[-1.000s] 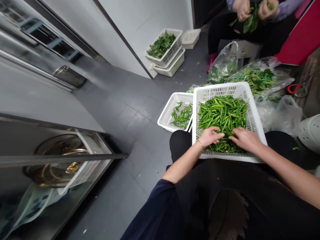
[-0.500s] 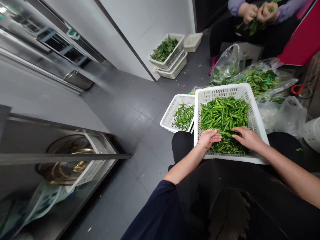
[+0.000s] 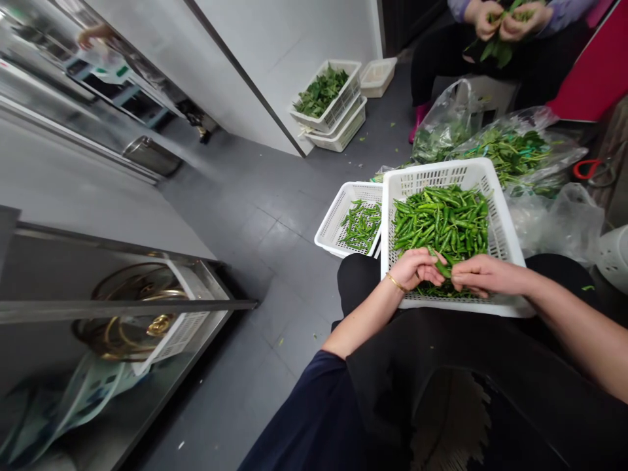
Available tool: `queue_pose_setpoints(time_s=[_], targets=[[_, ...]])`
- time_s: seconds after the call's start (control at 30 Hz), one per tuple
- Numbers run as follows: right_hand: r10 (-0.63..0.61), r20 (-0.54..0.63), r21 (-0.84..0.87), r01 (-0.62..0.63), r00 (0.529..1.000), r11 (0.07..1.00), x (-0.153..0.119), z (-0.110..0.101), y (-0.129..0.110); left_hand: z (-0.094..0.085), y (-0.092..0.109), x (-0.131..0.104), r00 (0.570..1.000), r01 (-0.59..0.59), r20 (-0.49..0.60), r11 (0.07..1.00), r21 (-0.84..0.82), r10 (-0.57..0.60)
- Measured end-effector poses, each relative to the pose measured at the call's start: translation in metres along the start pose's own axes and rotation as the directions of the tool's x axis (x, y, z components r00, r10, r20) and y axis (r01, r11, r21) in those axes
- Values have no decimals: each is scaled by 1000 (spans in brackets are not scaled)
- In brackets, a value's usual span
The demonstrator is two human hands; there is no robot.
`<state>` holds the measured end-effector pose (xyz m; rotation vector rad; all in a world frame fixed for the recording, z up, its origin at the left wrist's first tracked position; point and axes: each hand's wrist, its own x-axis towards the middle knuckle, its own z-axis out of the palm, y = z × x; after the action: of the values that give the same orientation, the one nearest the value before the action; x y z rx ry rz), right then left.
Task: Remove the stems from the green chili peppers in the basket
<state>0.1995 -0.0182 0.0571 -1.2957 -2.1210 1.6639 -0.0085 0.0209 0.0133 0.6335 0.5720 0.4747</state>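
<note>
A white perforated basket (image 3: 501, 216) rests on my lap, holding a heap of green chili peppers (image 3: 441, 216). Over its near end, my left hand (image 3: 417, 267) is closed on one green chili pepper (image 3: 443, 267), the fingers pinching it. My right hand (image 3: 483, 273) is pinched at the other end of that same pepper, nearly meeting the left. Thin green stems lie beneath both hands, mostly hidden by them. Left of the big basket, a smaller white basket (image 3: 326, 229) contains a loose layer of green peppers.
Opposite me, a seated person's hands (image 3: 510, 23) hold leafy greens. Plastic bags of greens (image 3: 520, 154) lie beyond my basket. Stacked baskets (image 3: 338, 124) with leaves stand by the wall. A metal shelf (image 3: 206, 307) is at left, and another person's arm (image 3: 95, 34) shows far back.
My right hand has closed in toward the left and now pinches the pepper's end. Another person has come into view at the far upper left.
</note>
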Motion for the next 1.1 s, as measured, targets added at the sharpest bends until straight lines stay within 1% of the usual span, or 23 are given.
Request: queue_pose_setpoints(time_s=[0.03,0.07,0.13,0.2,0.23,0.27,0.3,0.37,0.43,0.47,0.53,0.57,0.63,0.7,0.73,0.77,0.8,0.83,0.87,0.9,0.97,1.03,1.1], targets=[[84,42,-19,-84,996,996,-1,-6,6,-1,2,0,1000,-17,0,1000,-26,17],[181,23,-91,-178,983,980,0,-11,15,-3,4,-1,999,-39,-22,997,-63,38],[333,-164,-318,-370,928,873,5,-15,33,-9,6,-1,993,-71,-99,986,-150,57],[376,-357,-475,-512,855,716,15,-10,49,-16,6,0,986,-68,-166,973,-222,31],[376,-410,-501,-550,831,668,20,-6,54,-19,5,0,982,-56,-188,969,-242,10],[372,-432,-504,-562,822,656,25,0,57,-21,3,0,978,-45,-207,967,-249,-8],[363,-433,-492,-554,825,672,28,5,58,-22,1,1,974,-40,-226,970,-242,-16],[326,-420,-398,-495,847,773,32,14,54,-22,-4,1,967,-46,-257,980,-192,-5],[263,-422,-201,-373,867,906,32,21,45,-18,-10,2,966,-53,-256,990,-130,18],[233,-421,-99,-299,877,949,33,23,39,-15,-12,3,970,-52,-243,993,-103,25],[183,-375,-8,-200,909,980,34,28,29,-8,-15,5,975,-53,-220,997,-52,40],[165,-340,-49,-193,926,980,35,29,27,-5,-14,6,973,-64,-223,998,-21,57],[166,-291,-257,-244,942,935,35,30,27,-2,-9,7,949,-130,-277,988,81,148],[198,-287,-468,-317,937,825,32,27,35,-4,2,5,885,-234,-356,948,216,300],[227,-288,-532,-353,930,770,29,23,40,-7,9,3,851,-274,-381,924,266,362],[261,-290,-565,-385,921,729,26,19,45,-11,15,1,829,-298,-395,910,287,396],[286,-299,-567,-411,910,714,24,16,48,-14,20,-1,824,-309,-400,911,275,400],[293,-316,-537,-425,902,729,22,14,49,-16,23,-3,835,-309,-397,921,236,381],[282,-332,-474,-417,900,776,23,14,47,-17,24,-4,851,-304,-389,935,184,353],[258,-334,-375,-379,906,846,25,16,43,-15,23,-4,865,-300,-379,945,133,328],[204,-274,-88,-236,940,968,35,28,28,-7,15,-2,873,-310,-375,949,62,310],[177,-181,199,-140,967,970,49,44,11,7,4,3,858,-351,-392,936,26,332],[200,-146,360,-136,969,923,58,55,1,17,-3,6,844,-398,-394,917,-2,365]])
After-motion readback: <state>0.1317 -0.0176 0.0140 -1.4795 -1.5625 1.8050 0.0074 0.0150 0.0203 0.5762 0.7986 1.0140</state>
